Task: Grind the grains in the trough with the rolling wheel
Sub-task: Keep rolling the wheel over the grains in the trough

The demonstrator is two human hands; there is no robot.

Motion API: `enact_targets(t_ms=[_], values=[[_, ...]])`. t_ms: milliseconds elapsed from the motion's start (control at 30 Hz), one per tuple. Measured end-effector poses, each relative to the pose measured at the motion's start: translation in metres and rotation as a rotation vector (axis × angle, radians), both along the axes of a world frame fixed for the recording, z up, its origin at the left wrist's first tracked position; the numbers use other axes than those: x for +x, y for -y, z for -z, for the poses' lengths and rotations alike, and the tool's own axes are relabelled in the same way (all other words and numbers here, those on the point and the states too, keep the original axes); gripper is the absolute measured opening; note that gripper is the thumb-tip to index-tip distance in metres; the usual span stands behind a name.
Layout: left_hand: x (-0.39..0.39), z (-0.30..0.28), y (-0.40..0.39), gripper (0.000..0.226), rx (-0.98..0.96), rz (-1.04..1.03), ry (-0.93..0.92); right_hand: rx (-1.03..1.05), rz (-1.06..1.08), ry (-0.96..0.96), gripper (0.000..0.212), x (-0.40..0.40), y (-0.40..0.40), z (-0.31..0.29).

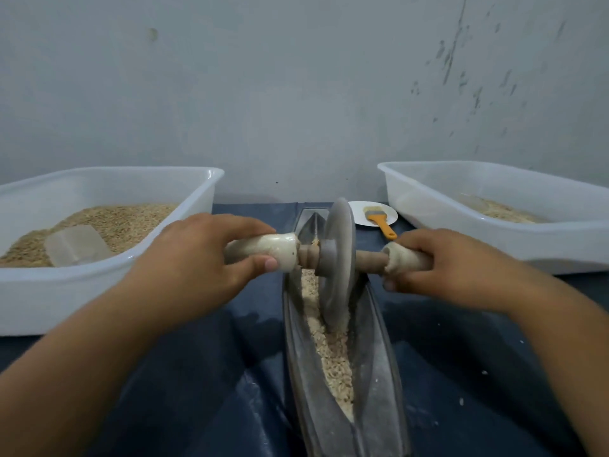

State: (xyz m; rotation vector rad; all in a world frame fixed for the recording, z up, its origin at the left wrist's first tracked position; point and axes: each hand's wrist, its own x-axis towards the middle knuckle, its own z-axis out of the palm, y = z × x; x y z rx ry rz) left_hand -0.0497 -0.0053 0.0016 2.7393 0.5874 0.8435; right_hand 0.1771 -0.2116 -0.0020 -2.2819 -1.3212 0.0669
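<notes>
So the table (461,341) is covered in a dark blue, wrinkly sheet (184,374), kinda shiny, with a few stray grains and white specks scattered on it toward 4 o'clock. Behind it all, at 12 o'clock, there's a plain grey-white wall (296,94) with dark scuffs and streaks up at 1 to 2 o'clock.

Dead centre, running from 6 toward 12 o'clock, sits the long metal trough (379,357) with pale grains (333,354) down its groove. The wheel (336,258) stands upright in the trough near its far end, its rim down in the grains.

Left hand (197,258) is wrapped around the left handle (263,250), and right hand (441,265) is curled around the right handle (408,257), so both are gripping the axle on either side of the wheel.

At 9 o'clock there's a white tub (108,275) full of brown grain with a clear scoop (75,245) lying in it. At 3 o'clock there's another white tub (527,239) with a little grain in it. Between that tub and the wheel sits a small white plate (357,214) with an orange-handled brush (379,221) on it.
</notes>
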Motion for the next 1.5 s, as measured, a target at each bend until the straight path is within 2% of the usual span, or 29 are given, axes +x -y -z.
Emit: enact_targets(t_ms=[100, 167, 233, 333, 500, 600, 667, 767, 867, 933, 1000, 1067, 1133, 1233, 1367, 1433, 1500], values=[[0.005, 0.003, 0.003, 0.037, 0.081, -0.045, -0.018, 0.063, 0.068, 0.159, 0.024, -0.005, -0.011, 0.005], [-0.002, -0.004, 0.003, 0.036, -0.015, -0.009, -0.049, -0.04, 0.037, 0.048, 0.028, -0.006, -0.002, -0.004], [-0.014, -0.012, 0.002, 0.035, -0.089, 0.074, -0.094, -0.187, -0.025, -0.096, 0.044, -0.012, 0.013, -0.014], [-0.023, -0.017, 0.005, 0.045, -0.1, 0.151, -0.143, -0.299, -0.129, -0.094, 0.056, -0.021, 0.023, -0.02], [-0.005, -0.006, 0.006, 0.042, 0.026, 0.02, -0.064, -0.1, -0.014, 0.132, 0.024, -0.021, -0.006, -0.004], [0.002, -0.002, 0.006, 0.042, 0.059, -0.004, -0.058, -0.057, 0.031, 0.259, 0.023, -0.02, -0.016, 0.0], [-0.005, -0.003, 0.006, 0.037, 0.013, 0.024, -0.085, -0.108, -0.01, 0.186, 0.025, -0.02, -0.007, -0.005], [-0.018, -0.008, 0.006, 0.041, -0.015, 0.089, -0.166, -0.202, -0.12, 0.019, 0.041, -0.022, 0.017, -0.016], [-0.021, -0.01, 0.004, 0.046, -0.022, 0.103, -0.185, -0.213, -0.188, -0.034, 0.046, -0.021, 0.023, -0.021], [-0.015, -0.007, 0.003, 0.042, 0.012, 0.062, -0.162, -0.127, -0.123, -0.032, 0.035, -0.018, 0.013, -0.015], [-0.007, -0.003, 0.005, 0.049, 0.032, 0.02, -0.127, -0.02, -0.005, 0.05, 0.027, -0.016, 0.002, -0.007], [-0.001, 0.0, 0.005, 0.056, 0.047, 0.004, -0.135, 0.042, 0.067, 0.17, 0.025, -0.017, -0.007, -0.002], [-0.001, 0.0, 0.004, 0.056, 0.024, 0.007, -0.157, 0.07, 0.078, 0.208, 0.024, -0.019, -0.007, -0.005], [-0.012, -0.005, 0.004, 0.052, -0.024, 0.051, -0.224, -0.035, 0.01, 0.075, 0.027, -0.019, 0.009, -0.015], [-0.023, -0.01, 0.003, 0.06, 0.073, -0.003, -0.239, -0.245, -0.119, -0.054, 0.035, -0.018, 0.027, -0.023], [-0.019, -0.007, 0.002, 0.058, 0.071, -0.039, -0.217, -0.193, -0.091, -0.032, 0.032, -0.018, 0.022, -0.02], [-0.009, 0.0, 0.0, 0.051, 0.077, -0.089, -0.194, -0.078, -0.001, 0.095, 0.029, -0.017, 0.01, -0.013]])
